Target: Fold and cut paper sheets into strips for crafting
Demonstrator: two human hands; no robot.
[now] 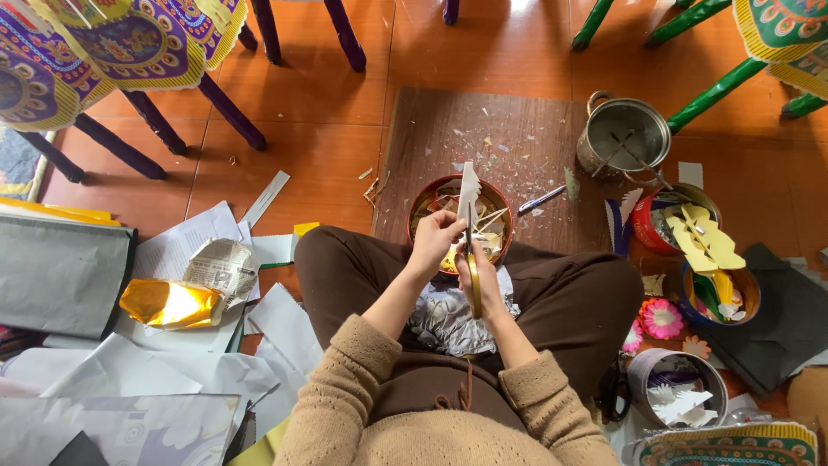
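Note:
I sit cross-legged on the floor in brown trousers. My left hand (435, 240) pinches a narrow white paper strip with a jagged edge (467, 185), held upright over a red round bowl (417, 210) full of paper scraps. My right hand (485, 280) grips yellow-handled scissors (473, 278), whose blades point up along the strip. A crumpled silver-white sheet (444, 321) lies in my lap beneath both hands.
A brown board (483, 129) littered with paper bits lies ahead. A metal pot (623, 134) and tins with yellow cut-outs (700, 235), pink paper flowers (661, 318) and white cut-outs (677, 399) stand at right. At left lie loose papers, gold foil (168, 302), a grey sheet (60, 272); stool legs beyond.

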